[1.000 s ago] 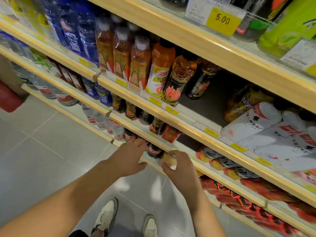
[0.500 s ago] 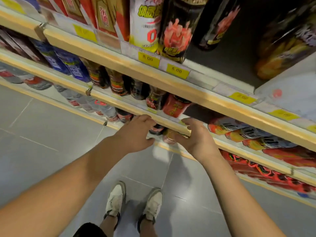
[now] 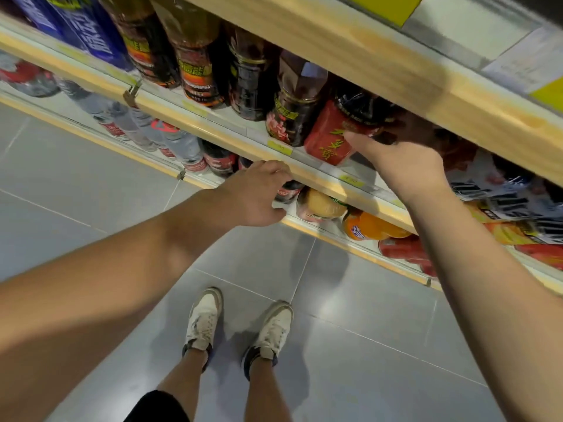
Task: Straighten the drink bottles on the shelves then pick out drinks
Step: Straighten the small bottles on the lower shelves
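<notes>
Right hand moved up a shelf, now gripping the tilted red bottle on the middle shelf. Left hand curls under that shelf's edge, can't tell if it holds anything. Still straightening, nothing picked yet.

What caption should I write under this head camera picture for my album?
Right hand grips a tilted red bottle on a shelf; left hand reaches into the shelf below.

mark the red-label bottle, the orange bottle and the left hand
red-label bottle (image 3: 326, 138): head view, on its red label
orange bottle (image 3: 367, 226): head view, on its orange body
left hand (image 3: 259, 193): head view, back of the hand
</notes>
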A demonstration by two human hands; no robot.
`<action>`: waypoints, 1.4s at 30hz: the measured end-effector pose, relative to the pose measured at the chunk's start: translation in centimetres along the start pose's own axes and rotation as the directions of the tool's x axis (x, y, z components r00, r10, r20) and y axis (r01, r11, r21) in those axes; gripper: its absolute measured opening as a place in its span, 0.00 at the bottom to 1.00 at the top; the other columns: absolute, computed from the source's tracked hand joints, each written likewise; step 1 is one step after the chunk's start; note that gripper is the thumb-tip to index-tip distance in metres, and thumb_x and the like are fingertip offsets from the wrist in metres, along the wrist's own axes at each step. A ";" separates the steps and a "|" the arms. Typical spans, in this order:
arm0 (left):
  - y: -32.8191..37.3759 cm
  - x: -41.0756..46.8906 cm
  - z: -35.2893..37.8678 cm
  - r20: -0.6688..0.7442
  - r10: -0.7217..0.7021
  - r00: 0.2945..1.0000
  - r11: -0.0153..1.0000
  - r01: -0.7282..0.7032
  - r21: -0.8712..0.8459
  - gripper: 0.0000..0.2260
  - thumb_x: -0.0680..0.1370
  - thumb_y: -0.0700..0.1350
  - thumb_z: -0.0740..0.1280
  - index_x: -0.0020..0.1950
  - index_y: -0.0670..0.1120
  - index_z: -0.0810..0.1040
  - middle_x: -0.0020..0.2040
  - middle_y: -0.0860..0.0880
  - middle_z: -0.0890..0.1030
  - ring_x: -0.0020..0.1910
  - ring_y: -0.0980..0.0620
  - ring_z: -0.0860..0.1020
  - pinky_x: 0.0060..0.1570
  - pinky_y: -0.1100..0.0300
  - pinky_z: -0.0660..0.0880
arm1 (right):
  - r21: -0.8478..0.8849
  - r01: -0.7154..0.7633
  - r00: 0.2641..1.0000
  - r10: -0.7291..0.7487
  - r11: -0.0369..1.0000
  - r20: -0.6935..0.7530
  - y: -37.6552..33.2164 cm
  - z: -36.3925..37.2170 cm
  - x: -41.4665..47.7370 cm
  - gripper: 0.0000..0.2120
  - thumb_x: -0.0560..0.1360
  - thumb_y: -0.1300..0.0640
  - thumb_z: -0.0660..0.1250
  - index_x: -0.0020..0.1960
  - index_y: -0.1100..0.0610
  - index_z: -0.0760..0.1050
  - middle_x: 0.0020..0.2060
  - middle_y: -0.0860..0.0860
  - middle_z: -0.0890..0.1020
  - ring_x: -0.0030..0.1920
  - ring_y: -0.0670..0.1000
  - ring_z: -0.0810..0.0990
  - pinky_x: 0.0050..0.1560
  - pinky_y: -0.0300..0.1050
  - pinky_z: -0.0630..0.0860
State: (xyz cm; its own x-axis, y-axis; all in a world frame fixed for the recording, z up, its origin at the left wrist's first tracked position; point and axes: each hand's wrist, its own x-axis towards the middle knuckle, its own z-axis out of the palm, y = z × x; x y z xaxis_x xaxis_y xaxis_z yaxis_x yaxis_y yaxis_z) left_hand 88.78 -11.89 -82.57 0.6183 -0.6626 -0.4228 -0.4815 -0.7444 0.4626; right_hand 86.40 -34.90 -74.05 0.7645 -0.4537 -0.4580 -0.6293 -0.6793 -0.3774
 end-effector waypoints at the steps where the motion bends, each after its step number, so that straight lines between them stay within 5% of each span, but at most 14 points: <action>1: 0.0 0.0 0.1 -0.002 0.001 1.000 1.000 -0.001 -0.001 0.34 0.76 0.53 0.70 0.78 0.48 0.61 0.79 0.48 0.58 0.77 0.45 0.58 0.73 0.47 0.62 | -0.066 0.023 0.997 -0.018 0.998 0.072 -0.4 -0.1 0.1 0.32 0.76 0.27 0.61 0.70 0.48 0.74 0.61 0.54 0.80 0.56 0.55 0.76 0.49 0.43 0.66; 3: 0.1 0.0 0.0 -0.008 0.000 1.000 1.000 0.000 -0.006 0.33 0.76 0.53 0.70 0.78 0.48 0.62 0.79 0.48 0.58 0.77 0.45 0.58 0.73 0.46 0.63 | -0.046 0.056 0.994 -0.051 0.997 0.096 -1.0 -0.3 0.5 0.32 0.79 0.30 0.60 0.77 0.47 0.69 0.72 0.54 0.75 0.69 0.57 0.75 0.62 0.47 0.69; 5: 0.0 0.0 -0.2 -0.014 -0.005 1.000 1.000 0.004 -0.023 0.33 0.76 0.53 0.70 0.78 0.48 0.62 0.79 0.48 0.58 0.77 0.45 0.58 0.73 0.45 0.63 | 0.011 0.048 0.994 -0.049 0.999 0.101 -1.6 -0.5 0.8 0.36 0.78 0.28 0.60 0.80 0.45 0.64 0.79 0.50 0.68 0.78 0.54 0.65 0.74 0.45 0.62; 9: 0.0 0.0 -0.9 -0.001 -0.020 1.000 0.999 0.020 -0.033 0.33 0.76 0.53 0.70 0.78 0.49 0.62 0.79 0.48 0.58 0.77 0.45 0.57 0.73 0.43 0.61 | 0.018 0.057 0.987 -0.059 0.998 0.151 -1.5 -0.5 1.3 0.37 0.78 0.29 0.60 0.81 0.43 0.60 0.81 0.47 0.63 0.81 0.52 0.59 0.79 0.47 0.56; 17: 0.7 -0.4 -1.2 -0.010 -0.035 0.999 0.999 0.035 -0.026 0.32 0.77 0.51 0.69 0.79 0.50 0.60 0.80 0.47 0.57 0.78 0.44 0.56 0.74 0.43 0.60 | 0.102 -0.060 0.991 0.047 0.993 0.122 -0.2 -0.4 1.3 0.38 0.75 0.30 0.67 0.77 0.53 0.69 0.73 0.54 0.74 0.73 0.58 0.71 0.58 0.42 0.62; 22: 1.1 -1.1 -1.3 -0.007 -0.042 0.999 0.999 0.042 -0.001 0.33 0.78 0.53 0.68 0.80 0.50 0.59 0.80 0.47 0.56 0.78 0.44 0.56 0.74 0.43 0.60 | 0.020 0.183 0.982 -0.182 0.983 -0.052 0.5 -0.1 -0.7 0.22 0.72 0.38 0.74 0.59 0.51 0.79 0.46 0.45 0.80 0.45 0.48 0.76 0.34 0.23 0.61; 26: 1.3 -1.8 -1.8 -0.017 -0.048 0.999 0.999 0.047 -0.018 0.32 0.78 0.51 0.67 0.79 0.49 0.59 0.80 0.47 0.56 0.78 0.45 0.55 0.74 0.43 0.61 | 0.160 0.337 0.927 -0.297 0.928 -0.230 2.3 0.7 -2.3 0.13 0.71 0.52 0.78 0.52 0.51 0.78 0.43 0.46 0.81 0.43 0.40 0.78 0.38 0.20 0.66; 33: 1.8 -3.0 -2.6 -0.029 -0.065 0.997 0.998 0.065 -0.012 0.31 0.79 0.51 0.67 0.79 0.49 0.59 0.80 0.47 0.56 0.78 0.45 0.55 0.74 0.43 0.61 | 0.115 0.410 0.871 -0.352 0.905 -0.342 5.4 0.2 -4.9 0.25 0.68 0.57 0.81 0.62 0.56 0.76 0.51 0.45 0.76 0.50 0.38 0.70 0.48 0.17 0.63; 36: 2.4 -3.1 -2.9 -0.027 -0.056 0.998 0.998 0.056 0.001 0.31 0.79 0.51 0.66 0.79 0.50 0.59 0.81 0.48 0.55 0.79 0.46 0.54 0.74 0.43 0.60 | 0.124 0.426 0.867 -0.365 0.896 -0.340 6.0 -0.2 -6.2 0.29 0.69 0.52 0.81 0.65 0.54 0.73 0.55 0.44 0.74 0.57 0.42 0.71 0.54 0.22 0.64; 42: 3.6 -3.4 -3.6 -0.038 -0.014 0.999 0.999 0.016 0.036 0.29 0.79 0.51 0.66 0.78 0.51 0.61 0.81 0.48 0.55 0.78 0.47 0.55 0.74 0.44 0.62 | 0.250 0.424 0.892 -0.353 0.871 -0.282 6.5 -0.7 -8.2 0.33 0.70 0.46 0.80 0.71 0.48 0.72 0.64 0.46 0.79 0.62 0.49 0.77 0.61 0.46 0.73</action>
State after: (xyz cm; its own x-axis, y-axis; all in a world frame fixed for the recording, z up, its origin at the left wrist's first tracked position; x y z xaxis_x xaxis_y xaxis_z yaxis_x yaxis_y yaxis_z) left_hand 87.17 -12.06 -76.67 0.6485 -0.6481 -0.3992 -0.4939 -0.7573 0.4272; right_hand 76.12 -35.94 -72.19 0.9437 -0.3272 -0.0480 -0.2587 -0.6399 -0.7236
